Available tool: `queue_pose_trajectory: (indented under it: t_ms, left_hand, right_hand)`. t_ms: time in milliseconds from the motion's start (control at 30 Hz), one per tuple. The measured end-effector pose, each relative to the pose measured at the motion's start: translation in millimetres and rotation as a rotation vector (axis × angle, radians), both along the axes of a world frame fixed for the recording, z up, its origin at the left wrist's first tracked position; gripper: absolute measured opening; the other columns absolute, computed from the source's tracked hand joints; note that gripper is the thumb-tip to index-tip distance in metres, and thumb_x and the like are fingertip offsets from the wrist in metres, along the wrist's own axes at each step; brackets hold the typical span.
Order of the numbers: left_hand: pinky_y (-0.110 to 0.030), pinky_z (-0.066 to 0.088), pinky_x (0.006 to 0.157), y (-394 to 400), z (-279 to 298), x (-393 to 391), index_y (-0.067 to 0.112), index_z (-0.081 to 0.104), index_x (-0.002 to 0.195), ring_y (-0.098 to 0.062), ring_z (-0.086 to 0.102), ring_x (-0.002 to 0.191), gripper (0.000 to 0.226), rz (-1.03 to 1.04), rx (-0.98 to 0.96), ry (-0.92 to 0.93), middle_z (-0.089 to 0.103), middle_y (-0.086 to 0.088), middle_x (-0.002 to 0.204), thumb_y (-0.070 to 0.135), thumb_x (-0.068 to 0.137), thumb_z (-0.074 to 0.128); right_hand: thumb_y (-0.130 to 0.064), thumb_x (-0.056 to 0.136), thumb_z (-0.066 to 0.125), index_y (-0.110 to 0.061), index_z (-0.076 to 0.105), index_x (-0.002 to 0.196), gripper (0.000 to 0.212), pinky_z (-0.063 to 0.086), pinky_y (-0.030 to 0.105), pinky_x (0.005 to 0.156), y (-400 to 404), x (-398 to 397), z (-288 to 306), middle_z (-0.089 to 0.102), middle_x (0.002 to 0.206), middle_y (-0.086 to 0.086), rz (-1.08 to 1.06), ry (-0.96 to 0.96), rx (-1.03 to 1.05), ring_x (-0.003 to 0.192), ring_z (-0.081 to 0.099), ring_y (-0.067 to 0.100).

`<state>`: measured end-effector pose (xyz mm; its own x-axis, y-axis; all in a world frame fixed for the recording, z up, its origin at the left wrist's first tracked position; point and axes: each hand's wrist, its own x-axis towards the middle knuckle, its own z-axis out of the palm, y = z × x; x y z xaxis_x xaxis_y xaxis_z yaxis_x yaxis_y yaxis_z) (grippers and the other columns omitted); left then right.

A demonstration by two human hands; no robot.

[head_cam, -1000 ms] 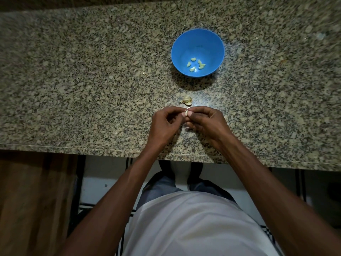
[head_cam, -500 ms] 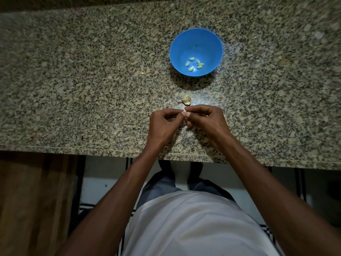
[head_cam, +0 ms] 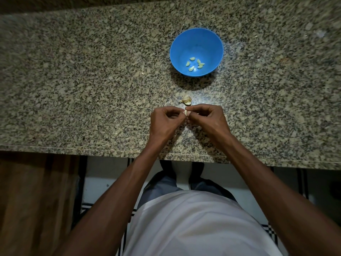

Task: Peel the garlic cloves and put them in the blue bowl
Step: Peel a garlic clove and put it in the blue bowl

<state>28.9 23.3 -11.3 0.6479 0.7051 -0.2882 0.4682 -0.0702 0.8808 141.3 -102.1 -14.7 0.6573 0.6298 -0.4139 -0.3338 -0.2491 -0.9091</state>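
Head view, looking down over granite counter [head_cam: 77, 85], front edge running across lower middle of frame. Far left below edge: brown wooden panel [head_cam: 35, 204], dim, grain barely readable. Next to it, pale floor with dark checked border [head_cam: 129, 215], partly hidden by arms.

Left hand [head_cam: 165, 122] over counter near front edge, fingers curled inward, thumb and forefinger tips pinching garlic clove [head_cam: 186, 112]. Clove pale, small, only a sliver showing between the fingertips of both hands; skin on or off, cannot tell. Right hand [head_cam: 207, 120] met left at same spot, fingers likewise curled, tips nipped onto the clove from the other side. Both hands grasping the one clove, knuckles raised, wrists angled in toward each other. Whether hands rested on stone or hung just above, cannot tell.

Just beyond fingertips, lying on counter: remaining garlic piece [head_cam: 186, 100], papery, off-white, small curled tail to its left. Close to hands but apart from them.

Farther back, slightly right of hands: blue bowl [head_cam: 177, 52], upright, round, casting dark shadow toward viewer. Inside, on bottom: five peeled cloves [head_cam: 191, 68], yellowish, loosely clustered, two at right touching.

Small pale fleck [head_cam: 143, 72] on stone left of bowl; nature unclear.

Bottom centre: white shirt [head_cam: 193, 224], dark trousers [head_cam: 162, 187] above it, shoes under counter lip.
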Motion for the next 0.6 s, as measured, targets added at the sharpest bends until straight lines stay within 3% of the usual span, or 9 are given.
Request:
queue_pose_trajectory:
  t_ms: [100, 267, 400, 600]
  left_hand:
    - [-0.043, 0.066, 0.075, 1.8, 0.7, -0.2, 0.008, 0.082, 0.101, -0.016, 0.079, 0.079, 0.02, 0.001, 0.017, -0.013, 0.08, -0.002, 0.086, 0.022, 0.087, 0.084]
    - [-0.034, 0.066, 0.076, 2.9, -0.8, -1.0, 0.009, 0.082, 0.099, -0.008, 0.076, 0.078, 0.014, 0.019, 0.056, 0.022, 0.079, 0.001, 0.086, 0.019, 0.088, 0.082]
    - [-0.029, 0.065, 0.075, 2.8, -3.9, 0.9, 0.011, 0.08, 0.098, -0.008, 0.076, 0.08, 0.017, 0.039, 0.061, 0.027, 0.079, 0.002, 0.086, 0.023, 0.086, 0.085]
    - [-0.034, 0.065, 0.082, 3.6, -6.3, 2.9, 0.009, 0.079, 0.102, -0.015, 0.077, 0.088, 0.014, 0.091, -0.083, -0.036, 0.079, -0.002, 0.094, 0.01, 0.089, 0.081]
  right_hand:
    - [-0.005, 0.091, 0.08, -0.001, 0.08, 0.108, 0.018, 0.064, 0.032, 0.082, 1.6, 1.0, 0.7, 0.081, 0.093, 0.013, -0.008, 0.097, 0.031, 0.085, 0.078, 0.021]
    - [-0.003, 0.095, 0.074, -0.002, 0.078, 0.11, 0.016, 0.064, 0.034, 0.087, 5.1, 2.0, -2.5, 0.08, 0.097, 0.015, 0.014, 0.237, 0.051, 0.09, 0.078, 0.023]
    - [-0.007, 0.094, 0.077, -0.003, 0.078, 0.114, 0.02, 0.063, 0.037, 0.092, 2.9, -0.4, -3.7, 0.08, 0.107, 0.014, 0.031, 0.241, 0.088, 0.103, 0.077, 0.028]
    - [-0.008, 0.085, 0.085, -0.004, 0.078, 0.112, 0.029, 0.064, 0.044, 0.089, 3.9, 1.1, -5.7, 0.08, 0.1, 0.014, -0.027, 0.166, 0.041, 0.094, 0.078, 0.027]
